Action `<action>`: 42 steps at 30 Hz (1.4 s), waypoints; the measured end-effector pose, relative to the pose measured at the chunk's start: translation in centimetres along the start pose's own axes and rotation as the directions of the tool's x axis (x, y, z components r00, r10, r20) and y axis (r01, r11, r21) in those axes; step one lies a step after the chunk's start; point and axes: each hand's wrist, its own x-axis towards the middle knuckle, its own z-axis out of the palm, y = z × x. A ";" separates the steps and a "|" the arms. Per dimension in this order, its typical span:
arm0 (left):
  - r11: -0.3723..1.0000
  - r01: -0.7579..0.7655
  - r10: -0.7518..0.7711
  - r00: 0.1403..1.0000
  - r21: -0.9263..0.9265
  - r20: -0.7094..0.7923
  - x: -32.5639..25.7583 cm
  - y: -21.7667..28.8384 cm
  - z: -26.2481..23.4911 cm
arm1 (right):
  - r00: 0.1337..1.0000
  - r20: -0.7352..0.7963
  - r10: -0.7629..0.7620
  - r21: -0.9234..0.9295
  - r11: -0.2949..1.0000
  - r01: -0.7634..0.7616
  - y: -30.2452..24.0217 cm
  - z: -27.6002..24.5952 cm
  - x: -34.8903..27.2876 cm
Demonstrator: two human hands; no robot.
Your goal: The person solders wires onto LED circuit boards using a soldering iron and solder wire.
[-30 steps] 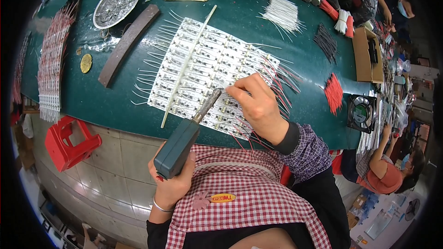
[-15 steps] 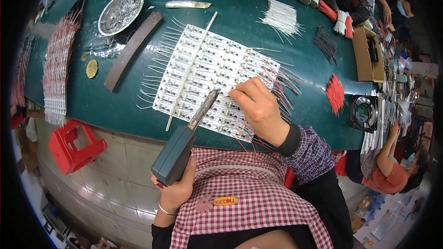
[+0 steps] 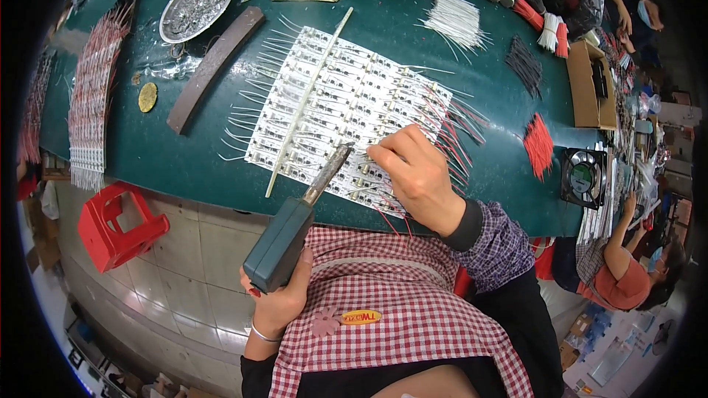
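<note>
My left hand [image 3: 279,296] is wrapped round the dark green handle of a soldering iron [image 3: 284,239]. Its blackened metal tip points up over a panel of white circuit boards [image 3: 335,96] lying on the table. Close beside that tip, my right hand [image 3: 414,173] pinches what looks like a thin wire, mostly hidden by the fingertips. Rows of small dark and metallic components cover the panel. White wires fan out from its left side and red and white wires from its right. A narrow pale strip [image 3: 310,96] lies across the boards.
Left of the panel are a brown curved bar [image 3: 214,70], a silver dish of metal scraps [image 3: 198,7] and a yellow round pad [image 3: 147,97]. White wires [image 3: 452,18], black wires [image 3: 524,66], red wires [image 3: 538,146] and a fan [image 3: 583,178] lie rightward. Other people sit at right.
The table and everything on it sit slightly higher in the picture and a little to the right. Both hands keep nearly the same pose, with the iron's tip still beside the right fingertips.
</note>
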 end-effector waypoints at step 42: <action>0.997 0.060 -0.061 0.998 -0.044 -0.008 -1.7 -0.3 -0.9 | 0.996 -0.086 0.002 -0.029 1.000 -0.005 -1.3 0.7 -0.5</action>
